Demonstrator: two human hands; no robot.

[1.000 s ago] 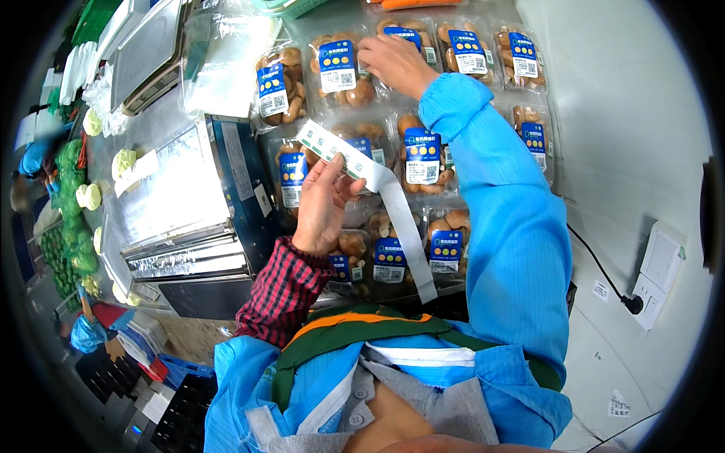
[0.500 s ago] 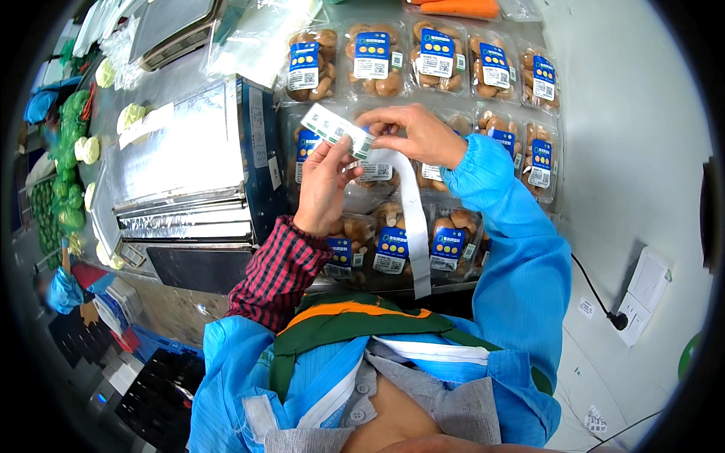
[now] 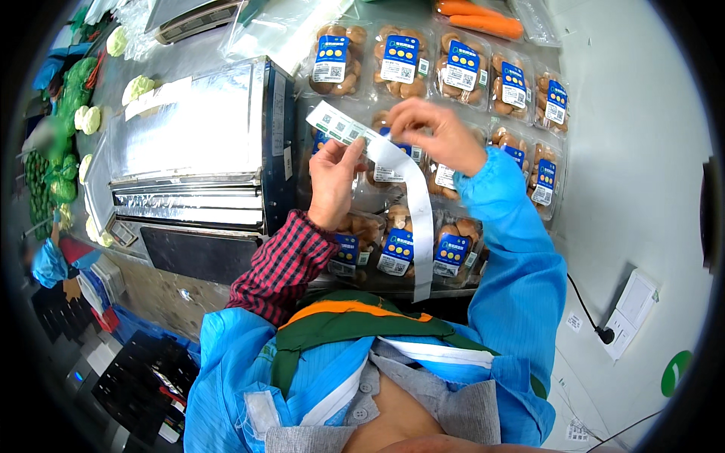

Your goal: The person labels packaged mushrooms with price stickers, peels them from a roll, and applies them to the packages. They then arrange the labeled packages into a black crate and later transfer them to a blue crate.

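While above mushroom packs (image 3: 398,253), both hands' fingers (image 3: 353,153) pinched on label strip (image 3: 411,189).

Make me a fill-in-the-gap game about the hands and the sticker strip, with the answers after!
1. Both hands, the left hand and the right hand, hold a long white strip of ____.
2. The packs under the hands are full of brown ____.
3. The left sleeve is red and checked; the right sleeve is plain ____.
4. At the top lie orange ____.

Answers: labels, mushrooms, blue, carrots
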